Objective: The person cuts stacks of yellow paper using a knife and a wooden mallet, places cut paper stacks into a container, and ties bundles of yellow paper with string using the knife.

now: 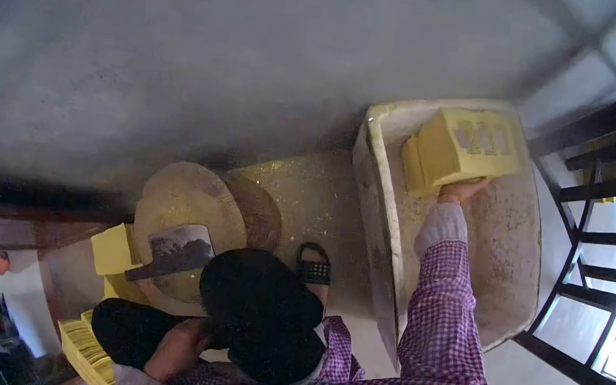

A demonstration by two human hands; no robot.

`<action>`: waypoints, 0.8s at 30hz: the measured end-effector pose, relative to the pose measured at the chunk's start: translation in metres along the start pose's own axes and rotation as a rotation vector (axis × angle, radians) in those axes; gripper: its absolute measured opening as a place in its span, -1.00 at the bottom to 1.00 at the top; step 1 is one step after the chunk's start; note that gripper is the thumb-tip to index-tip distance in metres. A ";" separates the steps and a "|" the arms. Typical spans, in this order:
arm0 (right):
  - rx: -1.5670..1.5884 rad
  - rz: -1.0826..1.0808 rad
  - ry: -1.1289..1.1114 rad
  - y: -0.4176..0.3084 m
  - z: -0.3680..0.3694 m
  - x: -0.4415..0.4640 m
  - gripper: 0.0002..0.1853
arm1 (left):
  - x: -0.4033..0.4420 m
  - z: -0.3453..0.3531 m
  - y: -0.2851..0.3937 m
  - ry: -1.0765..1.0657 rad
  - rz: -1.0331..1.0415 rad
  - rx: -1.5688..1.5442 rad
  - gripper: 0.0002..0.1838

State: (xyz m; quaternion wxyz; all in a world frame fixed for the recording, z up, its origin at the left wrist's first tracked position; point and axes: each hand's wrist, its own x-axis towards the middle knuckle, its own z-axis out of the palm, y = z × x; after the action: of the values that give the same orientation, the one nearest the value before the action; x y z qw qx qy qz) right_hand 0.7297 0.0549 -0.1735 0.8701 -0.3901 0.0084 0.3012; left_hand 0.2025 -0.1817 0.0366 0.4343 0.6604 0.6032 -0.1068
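1. Left hand [177, 347]: low, beside the dark-covered knees [255, 308], touching the dark cloth; fingers curled and partly hidden, can't tell if they pinch anything.
2. Yellow sheets [87, 351]: packed in a row, just beside the left knee.
3. Sandal [315, 264]: dark, on the foot, on the floor [323, 195] between chopping block and tub; yellow specks on floor.
4. Chopping block [193, 191]: round. Cleaver [180, 247] lies flat on it, handle toward the block's left edge.
5. Yellow paper [111, 249]: next to the block's left edge.
6. Tub [390, 229]: pale, stained inside, right of the block.
7. Right hand [466, 191]: arm reaches over the tub; hand bent against the near lower edge of the paper stack, fingers partly hidden, can't tell how firmly it grips.
8. Paper stack [441, 153]: yellow, thick, cut-out pattern on top, inside the tub near its far edge.
9. Dark slatted frame [596, 236]: beyond the tub's right edge.
10. Wall [185, 55]: grey, behind everything.
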 end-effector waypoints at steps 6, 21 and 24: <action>-0.018 -0.012 -0.076 0.011 -0.010 0.007 -0.27 | -0.002 0.004 0.002 0.041 -0.009 0.010 -0.64; -0.203 0.245 -0.116 -0.013 -0.032 0.039 -0.33 | 0.000 0.001 0.008 0.010 -0.003 0.110 -0.63; -0.246 0.274 -0.231 -0.004 -0.058 0.063 -0.31 | 0.001 0.004 0.007 0.013 0.026 0.122 -0.64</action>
State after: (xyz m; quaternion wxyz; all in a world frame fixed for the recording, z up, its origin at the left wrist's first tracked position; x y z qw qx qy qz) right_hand 0.7964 0.0459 -0.2263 0.7620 -0.4512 -0.0753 0.4583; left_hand 0.2102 -0.1831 0.0360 0.3905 0.6940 0.5900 -0.1334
